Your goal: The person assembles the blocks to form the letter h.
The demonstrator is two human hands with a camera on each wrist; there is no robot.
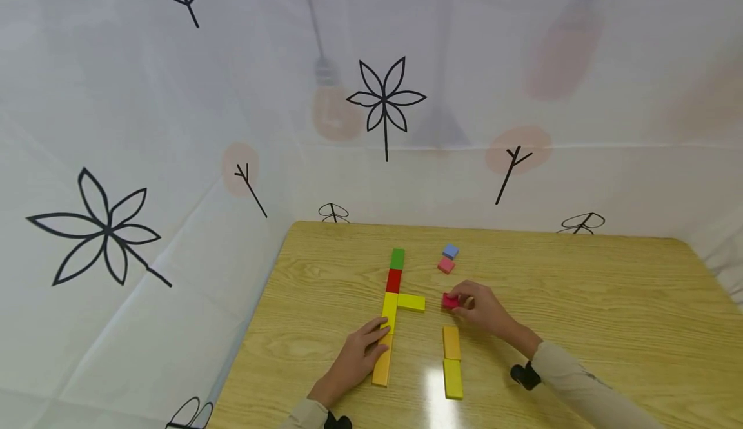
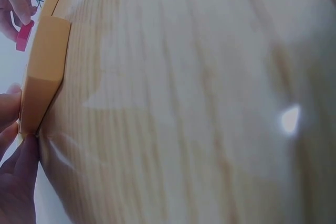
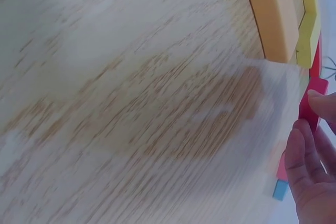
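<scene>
My right hand [image 1: 478, 306] pinches a small pinkish-red block [image 1: 449, 300] between thumb and fingers; the right wrist view also shows this red block [image 3: 314, 98] in the fingertips. My left hand [image 1: 356, 355] rests with its fingertips against a straight column of blocks, at a yellow block [image 1: 389, 309] and the orange block [image 1: 382, 368] below it. Above the yellow one lie a red block [image 1: 393, 280] and a green block [image 1: 397, 259]. Another yellow block [image 1: 411, 302] juts out sideways from the column, toward the held block.
Nearer me on the right, an orange block [image 1: 451, 342] and a yellow block [image 1: 453, 379] lie end to end. Farther back are a small blue block [image 1: 450, 251] and a pink block [image 1: 445, 265]. The wooden table [image 1: 609, 313] ends at a patterned white curtain [image 1: 278, 93].
</scene>
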